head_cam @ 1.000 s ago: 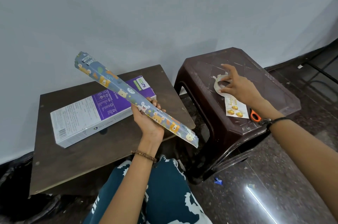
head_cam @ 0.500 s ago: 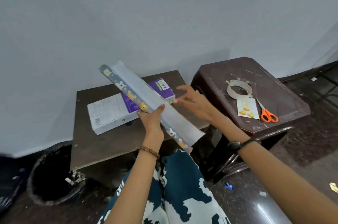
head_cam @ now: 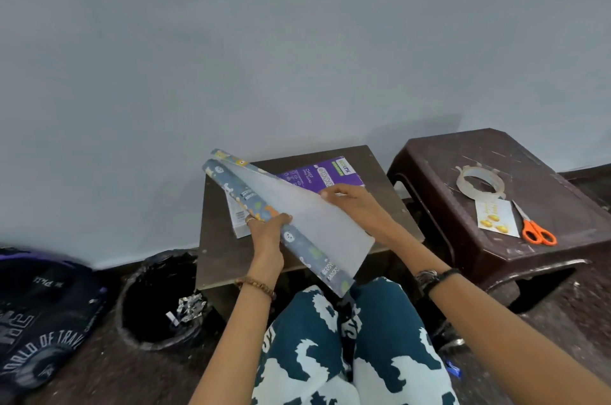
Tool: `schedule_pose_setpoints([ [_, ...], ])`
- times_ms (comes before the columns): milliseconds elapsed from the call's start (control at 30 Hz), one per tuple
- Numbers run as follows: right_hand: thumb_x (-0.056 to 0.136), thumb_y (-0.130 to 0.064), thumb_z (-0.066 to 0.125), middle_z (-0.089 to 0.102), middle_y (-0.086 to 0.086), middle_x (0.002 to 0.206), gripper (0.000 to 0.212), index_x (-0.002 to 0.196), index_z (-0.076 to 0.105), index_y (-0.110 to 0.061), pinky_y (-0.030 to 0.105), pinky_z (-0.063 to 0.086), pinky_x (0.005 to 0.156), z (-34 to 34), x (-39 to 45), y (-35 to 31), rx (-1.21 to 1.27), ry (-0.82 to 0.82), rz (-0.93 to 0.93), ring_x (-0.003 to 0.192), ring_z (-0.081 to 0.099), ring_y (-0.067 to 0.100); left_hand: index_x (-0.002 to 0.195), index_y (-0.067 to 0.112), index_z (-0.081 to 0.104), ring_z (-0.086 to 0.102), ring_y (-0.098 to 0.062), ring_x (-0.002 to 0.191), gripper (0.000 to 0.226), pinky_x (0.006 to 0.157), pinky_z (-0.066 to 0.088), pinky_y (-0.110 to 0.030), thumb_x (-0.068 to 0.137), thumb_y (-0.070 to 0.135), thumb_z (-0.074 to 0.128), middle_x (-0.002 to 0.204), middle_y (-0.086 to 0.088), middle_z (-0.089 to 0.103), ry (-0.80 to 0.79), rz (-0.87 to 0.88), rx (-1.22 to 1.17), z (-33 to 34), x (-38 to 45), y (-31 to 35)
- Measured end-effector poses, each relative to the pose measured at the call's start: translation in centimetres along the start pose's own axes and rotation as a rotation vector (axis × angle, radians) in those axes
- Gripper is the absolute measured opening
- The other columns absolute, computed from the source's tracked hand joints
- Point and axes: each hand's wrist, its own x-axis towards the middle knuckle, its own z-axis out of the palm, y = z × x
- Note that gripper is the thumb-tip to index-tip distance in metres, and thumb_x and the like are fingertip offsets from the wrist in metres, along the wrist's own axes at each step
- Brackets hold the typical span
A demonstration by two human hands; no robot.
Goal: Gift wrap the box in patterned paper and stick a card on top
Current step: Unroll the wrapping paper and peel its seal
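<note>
Held above the worktop [head_cam: 228, 259] and box [head_cam: 325, 171], the wrapping paper [head_cam: 297, 219] looks light and creasable. Left hand [head_cam: 266, 237] grips the roll; right hand [head_cam: 355, 203] pinches its loose edge, best held by corners.

Half-unrolled blue animal-print wrapping paper [head_cam: 297, 222] spans air above small dark wooden table [head_cam: 224, 259], covering purple-and-white cardboard box [head_cam: 325, 171]. Table's near-left surface bare. Brown plastic stool [head_cam: 545, 269] right: clear tape roll [head_cam: 480, 180], yellow-printed card [head_cam: 496, 218], orange-handled scissors [head_cam: 537, 232] crowd middle; far corner bare. Black bin [head_cam: 158, 302] blocks floor left.
</note>
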Motion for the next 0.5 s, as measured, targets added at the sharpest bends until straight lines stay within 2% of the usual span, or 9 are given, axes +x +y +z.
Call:
schedule_pose_setpoints([
  [67,0.095,-0.026,0.051,0.069,0.009,0.103,0.024,0.104,0.063,-0.007,0.023,0.048,0.071,0.3,1.3,0.2,0.089,0.071,0.063,0.085,0.065,0.015,0.114,0.011,0.039,0.055,-0.017,0.070,0.048,0.061,0.049,-0.028,0.077,-0.012,0.060,0.090,-0.007,0.057,0.046,0.009,-0.038,-0.9,0.9,0.5],
  [167,0.095,-0.018,0.050,0.061,0.009,0.119,0.027,0.117,0.058,-0.004,0.019,0.039,0.075,0.2,4.0,1.5,-0.190,0.235,0.053,0.111,0.056,0.019,0.108,0.012,0.037,0.056,-0.020,0.076,0.042,0.064,0.048,-0.029,0.079,-0.007,0.060,0.091,-0.006,0.055,0.119,0.115,0.049,-2.1,2.0,1.1],
  [233,0.093,-0.020,0.055,0.051,0.009,0.128,0.037,0.126,0.050,-0.006,0.018,0.036,0.081,-0.3,6.0,2.9,-0.262,0.352,0.103,0.117,0.050,0.019,0.113,0.012,0.041,0.056,-0.020,0.081,0.040,0.071,0.045,-0.028,0.081,-0.003,0.060,0.096,-0.005,0.055,0.187,0.254,0.168,-2.9,2.8,1.3],
  [300,0.087,-0.030,0.064,0.047,0.012,0.130,0.051,0.128,0.047,-0.005,0.028,0.044,0.089,-1.1,8.0,4.4,-0.220,0.431,0.187,0.117,0.050,0.022,0.124,0.013,0.041,0.056,-0.020,0.082,0.045,0.073,0.044,-0.029,0.083,0.000,0.057,0.099,-0.003,0.056,0.239,0.340,0.234,-3.7,3.9,1.3],
  [367,0.080,-0.042,0.068,0.050,0.014,0.128,0.061,0.124,0.048,-0.004,0.039,0.046,0.096,-1.6,9.5,5.7,-0.179,0.426,0.295,0.115,0.052,0.025,0.129,0.013,0.039,0.057,-0.022,0.083,0.049,0.075,0.048,-0.033,0.085,0.000,0.056,0.099,-0.004,0.056,0.260,0.337,0.239,-4.2,4.7,1.1],
  [433,0.079,-0.044,0.068,0.053,0.012,0.126,0.063,0.125,0.046,-0.007,0.037,0.046,0.093,-1.4,10.1,6.3,-0.068,0.430,0.356,0.114,0.052,0.026,0.121,0.015,0.042,0.057,-0.017,0.079,0.042,0.073,0.050,-0.033,0.085,-0.002,0.055,0.092,0.002,0.056,0.256,0.295,0.195,-4.3,5.4,0.7],
  [500,0.080,-0.039,0.069,0.053,0.008,0.124,0.059,0.124,0.039,-0.014,0.034,0.044,0.088,-1.1,10.2,6.7,0.062,0.483,0.331,0.113,0.053,0.024,0.113,0.024,0.042,0.056,-0.009,0.076,0.041,0.066,0.047,-0.025,0.085,-0.004,0.055,0.088,0.010,0.055,0.243,0.282,0.177,-4.2,5.8,0.3],
])
